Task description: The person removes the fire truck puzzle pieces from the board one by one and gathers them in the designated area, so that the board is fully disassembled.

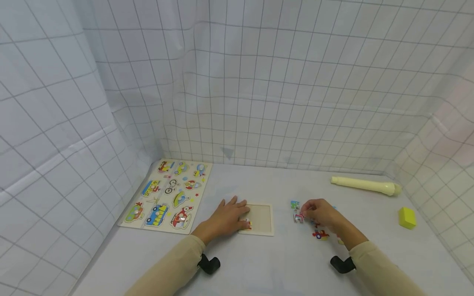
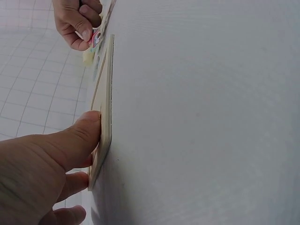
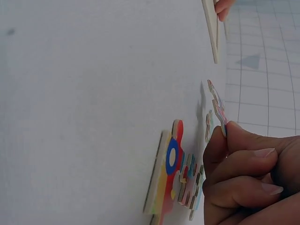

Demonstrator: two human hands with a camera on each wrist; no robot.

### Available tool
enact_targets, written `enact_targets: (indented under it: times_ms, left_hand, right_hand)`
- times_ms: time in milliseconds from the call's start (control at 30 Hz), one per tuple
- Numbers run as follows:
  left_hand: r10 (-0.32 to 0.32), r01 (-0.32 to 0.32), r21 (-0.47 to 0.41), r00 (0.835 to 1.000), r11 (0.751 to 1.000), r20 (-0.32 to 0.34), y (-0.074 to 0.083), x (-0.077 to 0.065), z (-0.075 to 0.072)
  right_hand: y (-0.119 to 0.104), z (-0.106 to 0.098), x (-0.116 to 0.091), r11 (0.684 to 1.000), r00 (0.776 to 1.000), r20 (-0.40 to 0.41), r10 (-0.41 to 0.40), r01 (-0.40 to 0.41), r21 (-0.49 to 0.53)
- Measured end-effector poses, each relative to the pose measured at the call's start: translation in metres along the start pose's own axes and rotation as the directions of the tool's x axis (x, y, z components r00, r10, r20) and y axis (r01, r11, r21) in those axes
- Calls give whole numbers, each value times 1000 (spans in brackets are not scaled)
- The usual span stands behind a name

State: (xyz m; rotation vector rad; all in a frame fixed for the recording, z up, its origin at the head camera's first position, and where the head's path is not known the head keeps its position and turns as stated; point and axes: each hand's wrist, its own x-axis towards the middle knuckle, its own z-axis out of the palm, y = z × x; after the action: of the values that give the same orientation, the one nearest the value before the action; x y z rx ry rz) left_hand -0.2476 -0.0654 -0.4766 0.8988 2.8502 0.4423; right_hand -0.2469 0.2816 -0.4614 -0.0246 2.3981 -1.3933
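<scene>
My left hand (image 1: 226,218) rests with spread fingers on the left edge of a shallow wooden puzzle tray (image 1: 261,216). Its thumb (image 2: 86,125) presses on the tray near a small colourful puzzle piece (image 1: 249,224) in the lower left corner. To the right of the tray, my right hand (image 1: 321,213) pinches a puzzle piece (image 3: 219,110) between thumb and index finger, raised off the table and tilted. Under and around that hand lie several loose puzzle pieces (image 1: 320,234), one of them red and yellow with a blue ring (image 3: 172,157).
At the left lies a large vehicle peg board (image 1: 174,195). A pale yellow stick with a rounded end (image 1: 364,185) lies at the back right, and a yellow block (image 1: 407,218) sits at the right. Gridded white cloth (image 1: 237,90) encloses the table's back and sides.
</scene>
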Motion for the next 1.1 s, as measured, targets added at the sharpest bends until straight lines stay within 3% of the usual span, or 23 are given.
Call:
enact_targets:
  times_ms: [233, 400, 600, 800, 967, 1100]
  left_hand:
    - [2, -2, 25, 1000, 1000, -4, -1, 1, 3]
    - [12, -12, 22, 1000, 1000, -8, -1, 1, 3]
    - [3, -3, 12, 1000, 1000, 0, -1, 1, 2]
    - [1, -1, -1, 1000, 1000, 23, -2, 2, 1]
    - [-4, 6, -29, 999, 1000, 49, -5, 1, -1]
    - [11, -9, -29, 998, 1000, 58, -7, -1, -4]
  right_hand:
    - [2, 7, 6, 995, 997, -37, -63, 60, -80]
    - [-1, 10, 5, 987, 993, -95, -74, 60, -146]
    - [-13, 21, 8, 990, 990, -107, -92, 80, -117]
    - [-35, 57, 13, 991, 994, 13, -109, 110, -77]
    - [-49, 92, 16, 981, 971, 158, -180, 188, -42]
    - [-55, 114, 21, 968, 953, 203, -227, 244, -64]
